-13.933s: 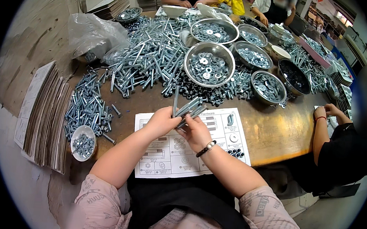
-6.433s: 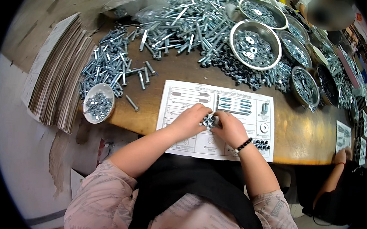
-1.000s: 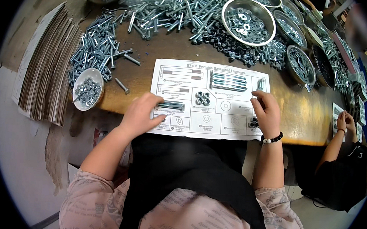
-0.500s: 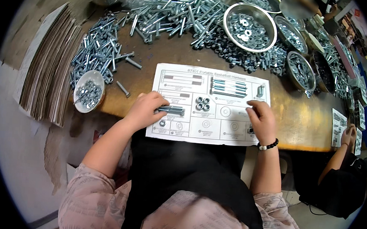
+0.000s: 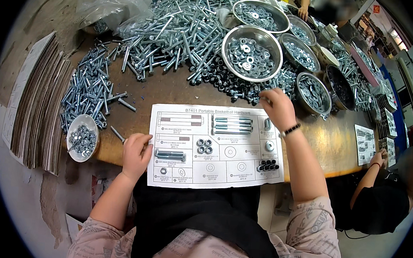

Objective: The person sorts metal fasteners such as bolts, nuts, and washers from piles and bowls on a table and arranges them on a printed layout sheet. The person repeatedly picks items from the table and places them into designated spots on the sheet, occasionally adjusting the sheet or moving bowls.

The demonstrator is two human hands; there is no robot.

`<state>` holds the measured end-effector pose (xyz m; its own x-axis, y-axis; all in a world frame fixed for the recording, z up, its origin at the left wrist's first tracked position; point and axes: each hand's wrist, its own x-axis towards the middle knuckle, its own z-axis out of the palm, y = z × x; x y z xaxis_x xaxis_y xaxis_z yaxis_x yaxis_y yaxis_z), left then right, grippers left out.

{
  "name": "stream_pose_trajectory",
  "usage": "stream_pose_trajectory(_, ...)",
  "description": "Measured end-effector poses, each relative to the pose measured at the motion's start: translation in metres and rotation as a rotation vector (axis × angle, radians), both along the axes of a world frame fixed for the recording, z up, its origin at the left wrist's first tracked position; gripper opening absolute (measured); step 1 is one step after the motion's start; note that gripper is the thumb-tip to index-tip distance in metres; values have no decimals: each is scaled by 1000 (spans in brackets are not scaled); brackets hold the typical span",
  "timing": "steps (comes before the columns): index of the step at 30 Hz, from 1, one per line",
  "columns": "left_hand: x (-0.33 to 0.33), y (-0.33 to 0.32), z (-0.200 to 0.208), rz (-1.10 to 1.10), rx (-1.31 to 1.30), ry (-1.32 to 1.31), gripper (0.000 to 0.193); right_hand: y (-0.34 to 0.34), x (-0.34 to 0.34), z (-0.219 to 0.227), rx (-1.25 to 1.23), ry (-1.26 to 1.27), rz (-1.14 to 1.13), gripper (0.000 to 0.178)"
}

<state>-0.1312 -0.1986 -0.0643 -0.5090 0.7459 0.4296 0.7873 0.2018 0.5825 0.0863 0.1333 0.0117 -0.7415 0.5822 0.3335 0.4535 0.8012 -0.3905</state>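
A printed hardware sheet lies at the table's front edge, with long bolts, shorter bolts, silver nuts, a silver washer and small black pieces on it. My left hand rests by the sheet's left edge, fingers loosely bent, holding nothing I can see. A loose bolt lies against or just beside its fingertips. My right hand is beyond the sheet's far right corner, fingers bent but apart, at the near edge of a heap of dark-ringed nuts.
A steel bowl of washers stands behind the nuts, with more bowls at right. Bolts heap up at the back and left. A white bowl of nuts and stacked cardboard sheets stand left. A co-worker's hand is at right.
My right hand has moved from the sheet toward the nut heap, uncovering the washer and black pieces. My left hand has left the shorter bolts for the sheet's edge. The whole view has shifted.
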Motion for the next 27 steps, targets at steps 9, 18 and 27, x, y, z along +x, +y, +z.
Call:
stream_pose_trajectory(9, 0, 2, 0, -2, 27, 87, 19, 68, -91, -2, 171, -248, -28, 22)
stream_pose_trajectory(18, 1, 2, 3, -4, 25, 55, 19, 96, -103, 7, 133, -467, 89, 19)
stream_pose_trajectory(27, 1, 3, 5, -5, 37, 56, 18, 104, -99, 1, 52, -435, 171, 23)
